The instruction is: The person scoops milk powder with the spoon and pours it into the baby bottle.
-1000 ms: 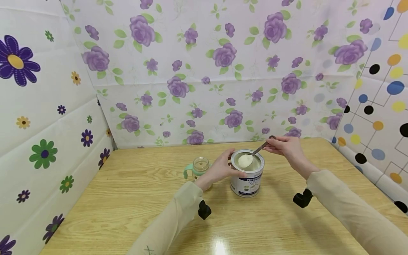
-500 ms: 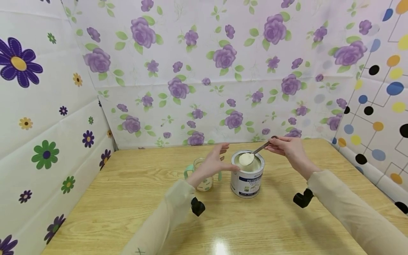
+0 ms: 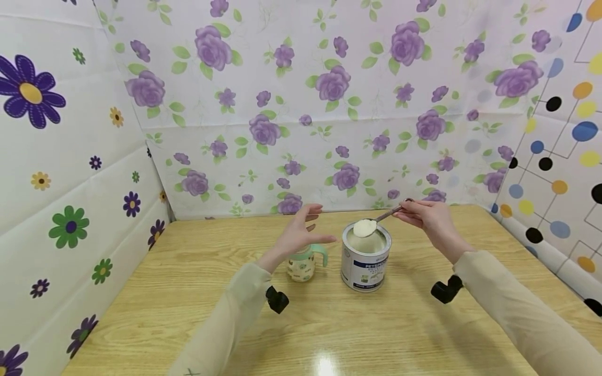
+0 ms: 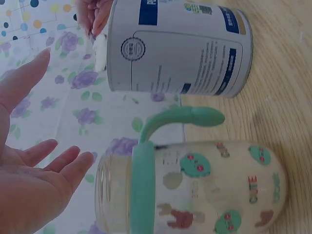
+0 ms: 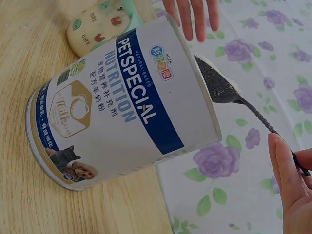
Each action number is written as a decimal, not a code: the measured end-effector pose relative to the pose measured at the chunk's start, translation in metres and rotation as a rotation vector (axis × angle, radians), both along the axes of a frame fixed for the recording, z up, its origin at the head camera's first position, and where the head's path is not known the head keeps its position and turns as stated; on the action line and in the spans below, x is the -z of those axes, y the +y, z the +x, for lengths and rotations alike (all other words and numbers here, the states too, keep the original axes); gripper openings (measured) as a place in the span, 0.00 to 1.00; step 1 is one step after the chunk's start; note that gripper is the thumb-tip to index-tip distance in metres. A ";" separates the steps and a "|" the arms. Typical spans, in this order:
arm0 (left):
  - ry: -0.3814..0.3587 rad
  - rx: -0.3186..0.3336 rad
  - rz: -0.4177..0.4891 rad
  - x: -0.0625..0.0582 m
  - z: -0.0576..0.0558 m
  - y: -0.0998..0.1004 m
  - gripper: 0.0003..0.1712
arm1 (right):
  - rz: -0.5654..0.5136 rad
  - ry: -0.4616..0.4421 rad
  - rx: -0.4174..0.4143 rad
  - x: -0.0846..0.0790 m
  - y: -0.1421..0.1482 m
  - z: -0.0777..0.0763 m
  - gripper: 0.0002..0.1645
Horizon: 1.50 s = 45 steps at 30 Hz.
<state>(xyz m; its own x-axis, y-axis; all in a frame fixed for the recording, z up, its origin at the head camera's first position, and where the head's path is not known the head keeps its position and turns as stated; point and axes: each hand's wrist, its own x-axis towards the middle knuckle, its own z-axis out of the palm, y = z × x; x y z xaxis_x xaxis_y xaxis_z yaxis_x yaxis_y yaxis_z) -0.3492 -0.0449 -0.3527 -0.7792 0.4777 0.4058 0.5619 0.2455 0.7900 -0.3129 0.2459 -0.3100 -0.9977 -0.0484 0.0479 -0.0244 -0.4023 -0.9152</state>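
Observation:
My right hand (image 3: 430, 222) pinches the handle of a dark metal spoon (image 5: 222, 87). A heap of white powder (image 3: 365, 227) fills the spoon, which is over the mouth of a white and blue milk powder can (image 3: 364, 269). The can stands upright and uncapped on the table. To its left stands a clear baby bottle (image 4: 214, 187) with a mint-green handled collar and no lid on its neck. My left hand (image 3: 298, 235) is spread beside and above the bottle, holding nothing. In the head view it hides the bottle's neck.
Both containers stand on a wood-grain table (image 3: 188, 292). A floral cloth (image 3: 282, 104) hangs behind it, with patterned cloths at the left and right sides. Each wrist carries a small black camera.
My left hand has let go of the can's rim and moved left to the bottle. The loaded spoon has risen slightly at the can's mouth.

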 end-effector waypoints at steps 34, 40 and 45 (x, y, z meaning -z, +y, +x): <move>-0.162 -0.065 -0.034 -0.001 0.011 -0.068 0.37 | -0.055 0.026 -0.136 0.019 -0.044 -0.070 0.17; -0.210 0.036 -0.050 0.003 0.017 -0.070 0.35 | -0.044 0.074 -0.099 0.046 -0.053 -0.100 0.19; -0.203 0.079 -0.036 0.000 0.023 -0.071 0.33 | -0.027 0.109 -0.038 0.055 -0.066 -0.104 0.21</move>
